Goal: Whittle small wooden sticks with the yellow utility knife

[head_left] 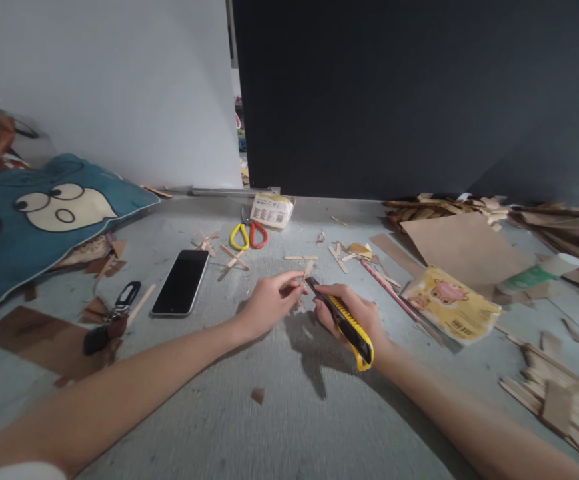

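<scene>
Between the thumb and fingers of my left hand (pixel 272 300), a short wooden craft stick (pixel 308 268) is pinched, its upper end poking out. My right hand (pixel 354 313) is closed round a yellow and black utility knife (pixel 344 320), whose tip end points at the stick. Whether the blade touches the wood I cannot tell. Just beyond the hands lies another craft stick (pixel 300 258) flat on the table. Crossed sticks (pixel 234 257) rest to the left of it, and several short stick pieces (pixel 339 257) to the right.
A phone (pixel 182 283) and keys (pixel 112 320) lie left, near a blue cushion (pixel 59 220). Scissors (pixel 249 237) and a white packet (pixel 272 210) sit at the back. On the right are a yellow packet (pixel 452 303), a glue bottle (pixel 539 273), cardboard (pixel 464 247) and wood strips (pixel 564 393).
</scene>
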The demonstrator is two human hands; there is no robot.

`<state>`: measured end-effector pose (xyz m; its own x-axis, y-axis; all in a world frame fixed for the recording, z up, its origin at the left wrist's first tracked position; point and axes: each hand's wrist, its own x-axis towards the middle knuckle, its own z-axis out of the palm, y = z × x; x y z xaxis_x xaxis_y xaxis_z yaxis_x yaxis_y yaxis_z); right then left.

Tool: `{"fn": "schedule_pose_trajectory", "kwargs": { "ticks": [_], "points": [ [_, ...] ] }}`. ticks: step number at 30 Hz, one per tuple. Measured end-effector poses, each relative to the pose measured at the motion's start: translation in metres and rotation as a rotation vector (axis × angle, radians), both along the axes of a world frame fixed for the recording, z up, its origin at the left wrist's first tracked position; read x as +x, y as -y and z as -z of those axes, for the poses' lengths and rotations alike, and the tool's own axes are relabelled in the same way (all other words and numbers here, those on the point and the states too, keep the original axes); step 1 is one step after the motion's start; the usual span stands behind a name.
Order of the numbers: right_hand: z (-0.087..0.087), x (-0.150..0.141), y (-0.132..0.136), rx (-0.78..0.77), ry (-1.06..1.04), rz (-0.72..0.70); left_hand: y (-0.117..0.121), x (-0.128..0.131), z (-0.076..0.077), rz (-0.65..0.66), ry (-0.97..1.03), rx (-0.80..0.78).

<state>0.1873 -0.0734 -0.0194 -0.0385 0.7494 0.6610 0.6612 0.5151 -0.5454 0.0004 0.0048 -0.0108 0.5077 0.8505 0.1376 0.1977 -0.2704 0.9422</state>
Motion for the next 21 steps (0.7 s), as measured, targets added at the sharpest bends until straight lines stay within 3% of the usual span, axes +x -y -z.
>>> {"fn": "schedule_pose_trajectory", "kwargs": {
  "ticks": [11, 17, 21],
  "points": [
    [-0.006, 0.004, 0.000, -0.079, -0.078, -0.001, -0.001, -0.002, -0.008, -0.083, -0.076, 0.140],
    [-0.012, 0.012, -0.004, -0.011, -0.056, -0.099, -0.002, -0.003, -0.009, -0.031, -0.087, 0.152],
    [-0.010, 0.014, -0.002, -0.075, -0.069, -0.112, -0.003, -0.004, -0.009, -0.036, -0.112, 0.166]
  ]
}}
